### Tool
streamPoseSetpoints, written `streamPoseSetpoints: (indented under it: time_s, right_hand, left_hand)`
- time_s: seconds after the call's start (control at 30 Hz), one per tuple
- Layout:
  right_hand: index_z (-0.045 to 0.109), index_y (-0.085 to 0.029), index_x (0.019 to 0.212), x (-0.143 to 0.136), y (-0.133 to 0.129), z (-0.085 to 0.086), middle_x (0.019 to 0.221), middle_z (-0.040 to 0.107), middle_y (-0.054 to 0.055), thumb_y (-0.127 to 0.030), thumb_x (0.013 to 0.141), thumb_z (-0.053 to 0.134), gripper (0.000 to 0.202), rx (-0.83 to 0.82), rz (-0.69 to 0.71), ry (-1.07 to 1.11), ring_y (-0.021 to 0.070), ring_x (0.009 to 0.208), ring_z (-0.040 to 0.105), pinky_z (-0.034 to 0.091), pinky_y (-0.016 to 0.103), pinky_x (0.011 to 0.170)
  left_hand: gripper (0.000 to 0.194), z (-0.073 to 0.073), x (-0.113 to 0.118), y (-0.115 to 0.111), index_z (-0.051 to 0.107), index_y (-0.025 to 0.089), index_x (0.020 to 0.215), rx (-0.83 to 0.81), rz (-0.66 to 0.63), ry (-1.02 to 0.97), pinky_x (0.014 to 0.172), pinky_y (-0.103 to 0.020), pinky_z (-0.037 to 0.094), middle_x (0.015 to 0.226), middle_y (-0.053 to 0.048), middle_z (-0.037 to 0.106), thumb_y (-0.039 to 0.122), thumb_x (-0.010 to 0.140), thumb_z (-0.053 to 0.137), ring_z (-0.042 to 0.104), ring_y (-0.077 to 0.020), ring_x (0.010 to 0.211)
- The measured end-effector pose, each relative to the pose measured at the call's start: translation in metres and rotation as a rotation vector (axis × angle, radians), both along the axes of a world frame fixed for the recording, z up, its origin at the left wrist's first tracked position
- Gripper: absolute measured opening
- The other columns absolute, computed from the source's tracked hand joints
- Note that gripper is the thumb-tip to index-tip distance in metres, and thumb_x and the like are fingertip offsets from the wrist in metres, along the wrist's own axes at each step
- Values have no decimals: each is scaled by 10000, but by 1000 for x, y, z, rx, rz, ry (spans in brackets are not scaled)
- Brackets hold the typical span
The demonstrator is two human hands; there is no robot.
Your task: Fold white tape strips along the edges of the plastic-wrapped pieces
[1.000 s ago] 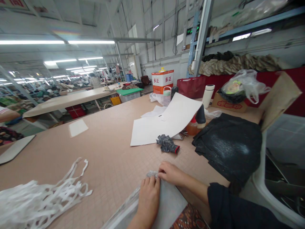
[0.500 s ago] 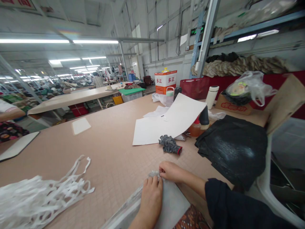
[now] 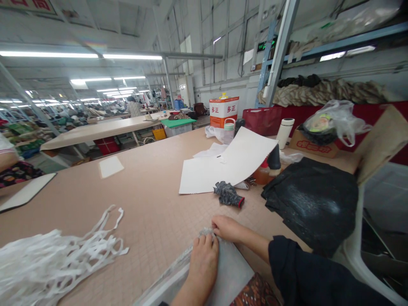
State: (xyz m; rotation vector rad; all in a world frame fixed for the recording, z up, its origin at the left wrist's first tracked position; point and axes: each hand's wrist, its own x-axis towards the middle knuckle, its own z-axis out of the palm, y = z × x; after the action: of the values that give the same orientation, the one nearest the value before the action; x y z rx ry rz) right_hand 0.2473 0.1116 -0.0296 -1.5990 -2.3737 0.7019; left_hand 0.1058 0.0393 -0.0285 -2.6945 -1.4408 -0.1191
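Observation:
A greyish-white sheet of material [image 3: 234, 270] lies at the front edge of the table, with a pale strip along its left side. My left hand [image 3: 204, 259] rests on it, palm down, fingers together and pressing near the far corner. Right beside those fingertips, my right hand [image 3: 225, 227] is closed at the same corner, its fingertips pinched at the edge; what they hold is too small to make out. A patterned brown cloth [image 3: 255, 293] shows below the sheet.
Beyond my hands are a grey glove [image 3: 228, 194] and large white sheets [image 3: 223, 170]. Black sheets [image 3: 315, 204] lie at right, near a white bottle [image 3: 284, 132]. White strips [image 3: 57, 263] are heaped at left. A person's arm [image 3: 6, 159] shows at the far left.
The view has shifted slightly, and my right sleeve sits a little further left. Both hands stay at the same corner of the sheet.

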Motion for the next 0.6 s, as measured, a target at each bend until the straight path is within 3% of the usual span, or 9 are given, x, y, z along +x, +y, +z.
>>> streamPoseSetpoints:
  time_s: [0.17,0.27,0.43,0.6]
  right_hand:
    - [585,-151,808,-2,-15,5,840,614,56,-45,713,404,231,93,-39,70,153,817,526,377,243,715]
    - [591,-162,837,-1,-31,1,880,607,59,-50,755,366,265,141,9,184,153,865,523,386,253,774]
    - [612,-149,869,6,-43,-6,874,618,64,-36,734,379,293,136,90,301,160,857,539,410,260,780]
    - [599,-183,940,4,-55,-1,936,608,56,-61,786,380,294,239,217,155,178,900,507,407,298,802]
  left_hand:
    - [279,-4,0,-1,518,170,1069,10,33,-40,731,-367,395,954,-66,553,106,828,394,498,-220,852]
    - [284,-6,-4,0,526,195,1067,-15,57,-134,737,-353,409,970,-57,556,110,829,397,506,-212,872]
    - [216,-2,-18,2,610,199,858,-163,162,-314,748,-268,422,883,-25,581,138,834,404,529,-166,864]
    - [267,1,-21,-6,569,176,1007,-111,40,-107,739,-312,448,956,-47,584,82,822,401,525,-191,861]
